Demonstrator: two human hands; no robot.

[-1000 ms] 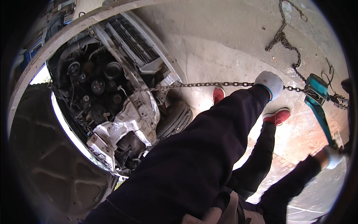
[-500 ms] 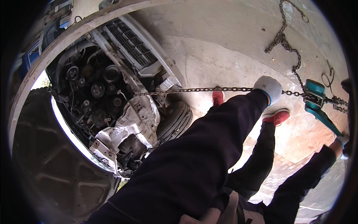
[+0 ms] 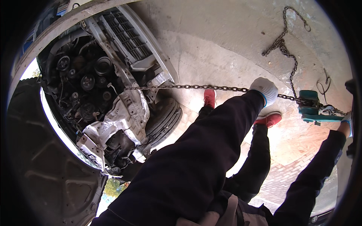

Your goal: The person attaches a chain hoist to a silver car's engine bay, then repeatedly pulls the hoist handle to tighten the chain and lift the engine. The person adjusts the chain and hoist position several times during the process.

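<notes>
My left hand (image 3: 264,91), in a white knitted glove, is closed around a taut steel chain (image 3: 220,88). The chain stretches from the dented front frame (image 3: 130,107) of a vehicle to a teal lever hoist (image 3: 308,101) at the right. At the picture's right rim, my right hand (image 3: 348,124), gloved too, grips the end of the hoist's teal lever (image 3: 326,118). Its fingers are partly cut off by the dark rim.
A slack chain (image 3: 288,52) lies on the concrete floor beyond the hoist, near a thin wire loop (image 3: 323,86). On the left are the exposed engine (image 3: 88,83), a grille (image 3: 126,35), a tyre (image 3: 166,118) and the raised hood (image 3: 49,150). My red shoes (image 3: 269,119) stand beneath the chain.
The hoist lever has swung from slanting down-right to nearly level, with my right hand rising along with it. My left hand stays on the chain. The whole view has shifted slightly.
</notes>
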